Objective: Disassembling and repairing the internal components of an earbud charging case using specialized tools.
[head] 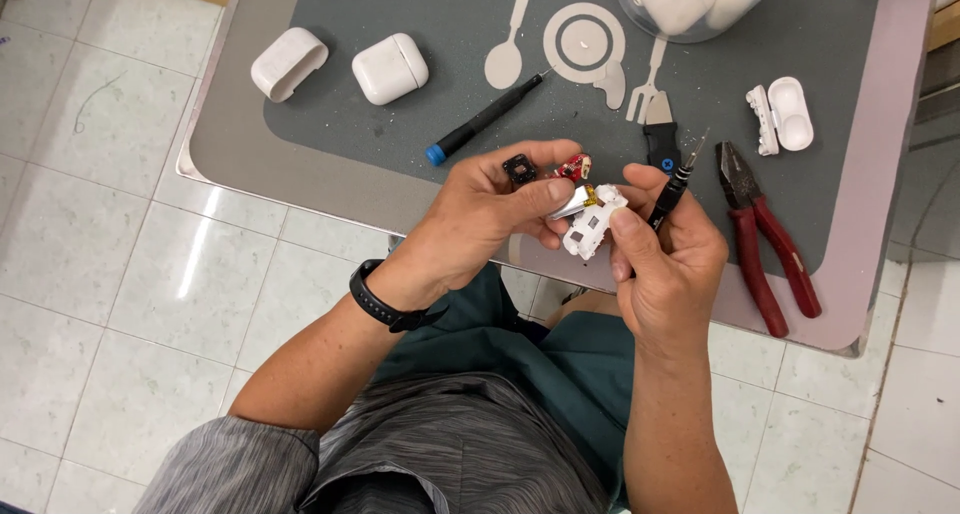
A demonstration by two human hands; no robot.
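My left hand (490,219) pinches a small electronics assembly (575,189): a silvery battery, a red circuit piece and a little black square part on a flex strip. My right hand (665,264) grips a white plastic inner frame (592,226) with thumb and fingers. A thin black precision screwdriver (675,184) is tucked in the same hand, tip pointing up and away. The two hands touch over the table's near edge, and the white frame meets the battery assembly.
On the grey mat (420,129) lie a blue-capped black screwdriver (485,119), two white earbud cases (390,69) (288,64), an opened case (782,117), red-handled pliers (765,239), a black pry tool (660,134) and a clear container (690,4). Tiled floor lies left.
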